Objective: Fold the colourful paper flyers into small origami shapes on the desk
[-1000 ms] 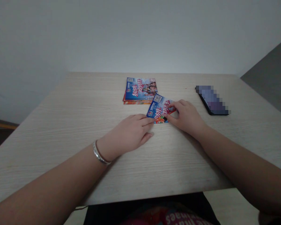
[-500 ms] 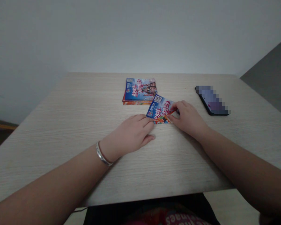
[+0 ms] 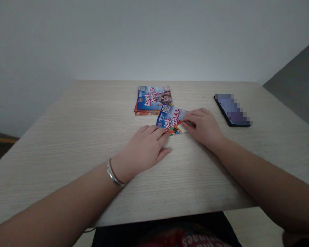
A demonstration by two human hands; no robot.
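Observation:
A small blue printed leaflet (image 3: 171,116) with a QR code lies at the middle of the table, its near edge showing an orange patterned side. My right hand (image 3: 204,128) pinches its right edge between thumb and fingers. My left hand (image 3: 150,145) lies palm down with its fingers stretched out, fingertips on the near left corner of the leaflet. Just behind sits a stack of similar leaflets (image 3: 154,97), which the held one partly overlaps at its front right corner. A silver bangle (image 3: 113,174) circles my left wrist.
A dark smartphone (image 3: 231,110) lies on the right of the pale wooden table (image 3: 79,130), its screen pixelated. A plain wall (image 3: 154,41) rises behind the table's far edge. Below the near edge, my lap and printed clothing show.
The leaflet has shifted a little to the left, with my right hand moving along with it. More of a pale area shows by my right fingers. My left hand has barely moved.

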